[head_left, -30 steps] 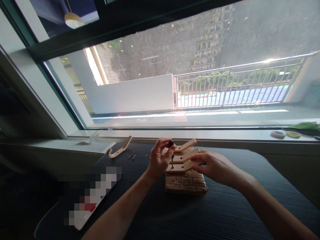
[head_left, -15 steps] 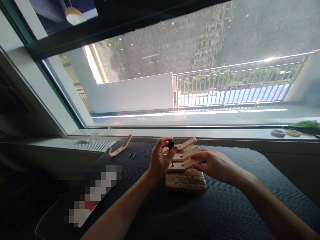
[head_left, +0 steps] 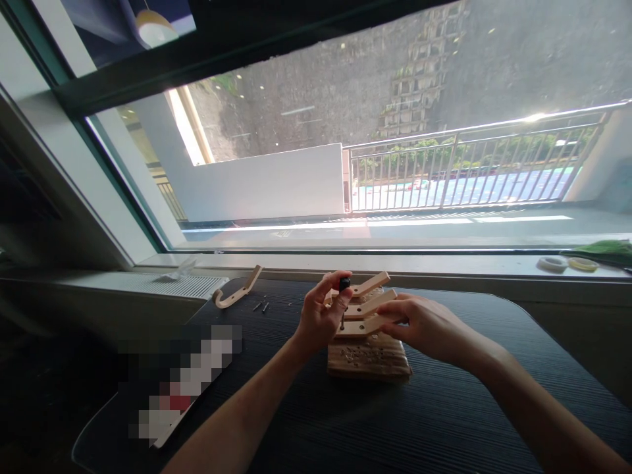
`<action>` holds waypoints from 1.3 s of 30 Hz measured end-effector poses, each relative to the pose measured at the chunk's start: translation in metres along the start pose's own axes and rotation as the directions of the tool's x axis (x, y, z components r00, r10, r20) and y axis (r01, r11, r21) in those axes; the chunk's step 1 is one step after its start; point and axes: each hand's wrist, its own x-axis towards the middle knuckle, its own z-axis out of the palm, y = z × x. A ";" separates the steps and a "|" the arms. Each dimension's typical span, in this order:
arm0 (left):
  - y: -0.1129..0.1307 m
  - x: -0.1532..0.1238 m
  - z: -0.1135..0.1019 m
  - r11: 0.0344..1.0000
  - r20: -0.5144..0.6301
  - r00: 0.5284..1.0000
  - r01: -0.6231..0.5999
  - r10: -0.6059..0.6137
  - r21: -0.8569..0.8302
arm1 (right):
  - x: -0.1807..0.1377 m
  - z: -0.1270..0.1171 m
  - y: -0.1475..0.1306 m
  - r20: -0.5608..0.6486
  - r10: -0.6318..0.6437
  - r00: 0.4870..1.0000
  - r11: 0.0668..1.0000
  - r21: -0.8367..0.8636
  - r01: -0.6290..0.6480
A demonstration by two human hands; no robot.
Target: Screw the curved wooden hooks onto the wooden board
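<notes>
A wooden base board point(head_left: 369, 359) lies on the dark table point(head_left: 345, 421) with three pale wooden hooks on it. My left hand point(head_left: 318, 320) pinches a small black-handled screwdriver point(head_left: 343, 289) upright, its tip down on the nearest hook point(head_left: 363, 326). My right hand point(head_left: 427, 327) is closed on the right end of that hook and holds it down on the board. Two more hooks point(head_left: 368, 296) stand behind, angled up to the right.
A loose wooden hook point(head_left: 237, 293) and a few small screws point(head_left: 261, 307) lie at the table's far left. A blurred flat package point(head_left: 182, 382) sits front left. Two tape rolls point(head_left: 567, 264) rest on the window sill at the right.
The screwdriver handle has turned slightly in my left fingers, whose index finger now stretches over its top. My right hand stays on the hook.
</notes>
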 end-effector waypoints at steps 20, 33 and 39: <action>0.002 0.003 -0.002 0.996 -0.005 0.998 -0.057 0.057 0.062 | 0.002 0.003 0.001 -0.013 0.007 1.000 1.000 -0.022 -0.007; -0.009 0.002 -0.009 0.995 -0.064 0.994 0.091 -0.094 -0.046 | 0.001 0.006 0.004 -0.034 0.010 0.999 0.999 -0.035 -0.011; -0.007 0.002 -0.010 0.993 -0.036 0.994 0.100 -0.102 -0.067 | 0.003 0.007 0.005 -0.044 -0.012 0.999 0.999 -0.050 0.010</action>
